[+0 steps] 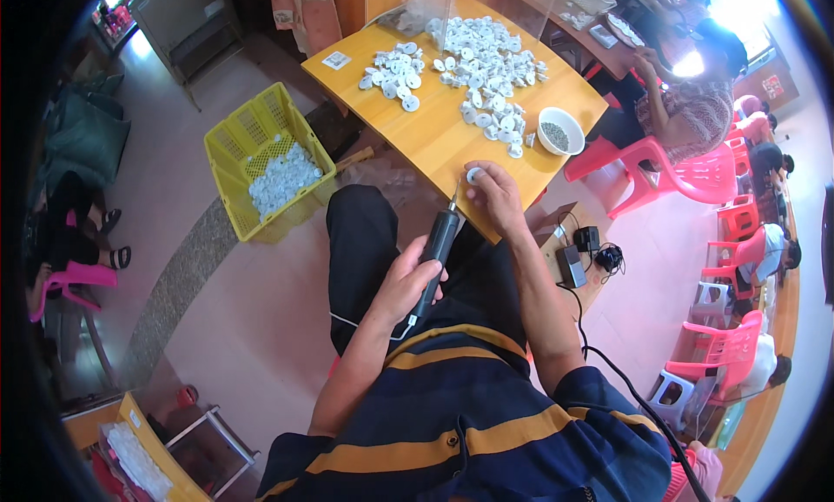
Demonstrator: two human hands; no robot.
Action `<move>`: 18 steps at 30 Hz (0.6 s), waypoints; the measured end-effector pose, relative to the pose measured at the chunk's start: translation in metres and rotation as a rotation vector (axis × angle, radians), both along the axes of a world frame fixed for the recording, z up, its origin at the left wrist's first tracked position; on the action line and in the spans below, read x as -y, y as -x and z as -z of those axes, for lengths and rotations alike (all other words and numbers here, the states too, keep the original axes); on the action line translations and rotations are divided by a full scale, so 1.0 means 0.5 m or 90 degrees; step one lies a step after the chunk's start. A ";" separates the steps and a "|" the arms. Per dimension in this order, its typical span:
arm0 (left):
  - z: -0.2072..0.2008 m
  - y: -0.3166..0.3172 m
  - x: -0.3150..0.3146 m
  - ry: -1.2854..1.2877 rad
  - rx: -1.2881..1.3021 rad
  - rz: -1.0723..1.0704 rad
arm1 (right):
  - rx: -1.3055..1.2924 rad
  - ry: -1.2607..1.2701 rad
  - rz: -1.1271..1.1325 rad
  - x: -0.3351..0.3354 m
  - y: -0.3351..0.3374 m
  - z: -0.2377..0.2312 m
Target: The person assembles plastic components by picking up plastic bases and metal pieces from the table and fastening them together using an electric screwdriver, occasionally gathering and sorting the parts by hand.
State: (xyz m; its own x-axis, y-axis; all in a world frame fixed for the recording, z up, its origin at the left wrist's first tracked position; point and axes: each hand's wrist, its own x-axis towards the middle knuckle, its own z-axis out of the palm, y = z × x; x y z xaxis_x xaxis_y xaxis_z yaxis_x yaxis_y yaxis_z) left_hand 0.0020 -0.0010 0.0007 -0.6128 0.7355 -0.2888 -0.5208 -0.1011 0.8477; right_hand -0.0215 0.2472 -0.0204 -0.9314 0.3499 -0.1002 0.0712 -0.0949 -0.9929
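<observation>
Striped shirt (434, 406) fills bottom centre; left hand (405, 280) grips a screwdriver (441, 239) that, if misaligned, could slip off the white disc (473, 175) right hand (499, 194) pinches.

yellow-brown table (439, 137) – white pieces (486, 54) in piles – white bowl (559, 113)

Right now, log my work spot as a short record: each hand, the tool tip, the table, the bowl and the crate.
Left hand: gripping a black screwdriver
Right hand: pinching a small white part
Screwdriver tip: close to the white part; contact can't be told
Table: holds a large heap and a smaller heap of white parts
Bowl: white, on the table's right side, with small grey pieces inside
Crate: yellow, left of the table, with white pieces inside
</observation>
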 end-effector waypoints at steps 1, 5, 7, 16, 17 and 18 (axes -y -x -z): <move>0.001 0.000 0.000 0.006 -0.004 0.002 | -0.005 0.028 0.011 0.001 -0.001 0.004; 0.008 0.001 0.001 0.014 -0.007 0.010 | -0.004 0.055 0.012 0.010 -0.003 0.012; 0.009 0.000 0.002 0.013 -0.017 0.017 | -0.015 0.016 -0.001 0.015 -0.005 0.014; 0.016 0.001 -0.003 0.041 -0.028 0.029 | -0.019 -0.080 0.047 0.046 -0.010 0.026; 0.018 0.001 -0.004 0.042 -0.027 0.030 | -0.019 -0.079 0.048 0.042 -0.011 0.031; 0.020 0.002 -0.005 0.041 -0.026 0.032 | -0.030 -0.105 0.055 0.038 -0.010 0.037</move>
State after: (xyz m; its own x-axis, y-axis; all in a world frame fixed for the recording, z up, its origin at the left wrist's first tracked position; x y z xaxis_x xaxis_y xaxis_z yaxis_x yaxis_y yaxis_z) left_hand 0.0011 0.0015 -0.0094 -0.5883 0.7462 -0.3117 -0.4888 -0.0211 0.8721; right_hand -0.0166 0.2280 -0.0388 -0.8997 0.4365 0.0088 0.0223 0.0660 -0.9976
